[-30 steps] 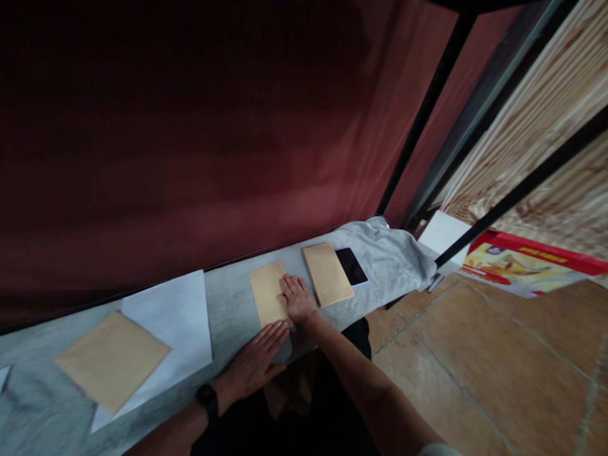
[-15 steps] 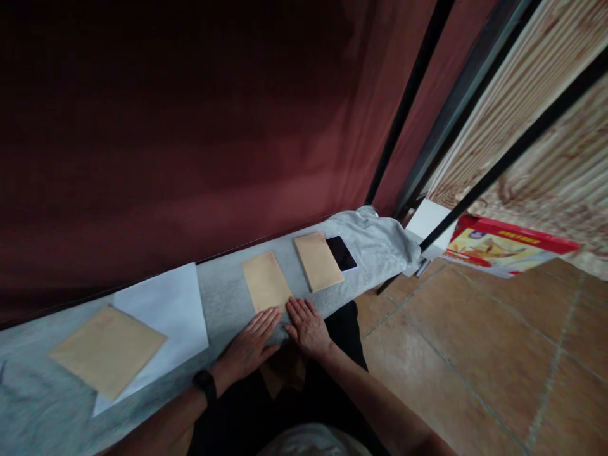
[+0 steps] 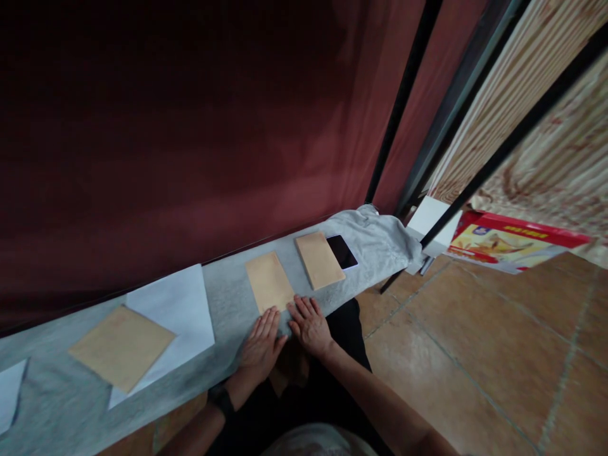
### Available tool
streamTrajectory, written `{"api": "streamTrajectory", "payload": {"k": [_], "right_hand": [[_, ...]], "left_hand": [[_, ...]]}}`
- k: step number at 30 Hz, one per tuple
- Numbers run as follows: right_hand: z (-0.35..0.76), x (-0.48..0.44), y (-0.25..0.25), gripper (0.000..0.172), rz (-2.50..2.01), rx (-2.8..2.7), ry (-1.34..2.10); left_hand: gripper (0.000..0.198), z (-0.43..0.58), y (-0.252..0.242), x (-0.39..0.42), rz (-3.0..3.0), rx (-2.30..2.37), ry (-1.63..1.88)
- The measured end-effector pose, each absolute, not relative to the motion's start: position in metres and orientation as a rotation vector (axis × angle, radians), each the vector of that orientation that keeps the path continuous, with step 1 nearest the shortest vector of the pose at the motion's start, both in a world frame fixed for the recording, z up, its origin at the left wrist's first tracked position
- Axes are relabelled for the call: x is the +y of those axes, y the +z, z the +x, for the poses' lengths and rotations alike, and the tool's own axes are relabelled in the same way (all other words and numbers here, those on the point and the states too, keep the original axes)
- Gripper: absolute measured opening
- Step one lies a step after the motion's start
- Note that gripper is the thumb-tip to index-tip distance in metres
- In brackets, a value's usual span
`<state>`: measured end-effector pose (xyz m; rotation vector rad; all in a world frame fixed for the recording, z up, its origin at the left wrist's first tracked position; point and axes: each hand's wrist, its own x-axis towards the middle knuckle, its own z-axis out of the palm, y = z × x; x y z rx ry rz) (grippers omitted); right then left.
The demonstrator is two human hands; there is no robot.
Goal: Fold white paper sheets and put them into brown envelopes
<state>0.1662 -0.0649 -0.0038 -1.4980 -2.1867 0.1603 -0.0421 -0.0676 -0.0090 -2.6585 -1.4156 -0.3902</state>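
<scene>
A flat tan envelope (image 3: 270, 281) lies on the grey cloth-covered bench. My left hand (image 3: 260, 341) rests flat at its near left corner, fingers extended. At the near right corner lies my right hand (image 3: 310, 324), fingers stretched out and the palm down. Neither hand holds anything. Right of the envelope is a thicker tan stack (image 3: 320, 259), which partly covers a dark-screened tablet or phone (image 3: 342, 252). To the left, another tan envelope (image 3: 122, 347) lies slanted over a large white sheet (image 3: 185, 316).
The grey cloth (image 3: 228, 297) runs along a dark red wall (image 3: 213, 158). White paper (image 3: 9, 394) shows at the left edge. Black poles (image 3: 403, 101) rise at the right, near a red and yellow box (image 3: 510, 244) above the tiled floor (image 3: 479, 342).
The view has shifted slightly, bringing the white paper at the left edge into sight. My left hand has turned a little, with its wrist lower. My right hand stays by the envelope's near edge.
</scene>
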Motion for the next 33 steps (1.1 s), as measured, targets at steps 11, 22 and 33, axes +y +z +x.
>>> {"api": "streamTrajectory", "payload": {"k": [11,22,33], "right_hand": [[0.162,-0.066,-0.002,0.043,-1.515,-2.157,0.181],[0.159,-0.069,-0.002,0.045,-1.522,-2.134,0.144],[0.158,-0.07,-0.009,0.047,-1.531,-2.155,0.133]], "left_hand": [[0.059,-0.01,-0.017,-0.01,-2.798,-1.578,-0.273],[0.063,-0.002,0.005,0.076,-2.567,-1.893,-0.3],[0.059,-0.018,-0.012,-0.016,-2.678,-1.611,-0.446]]}}
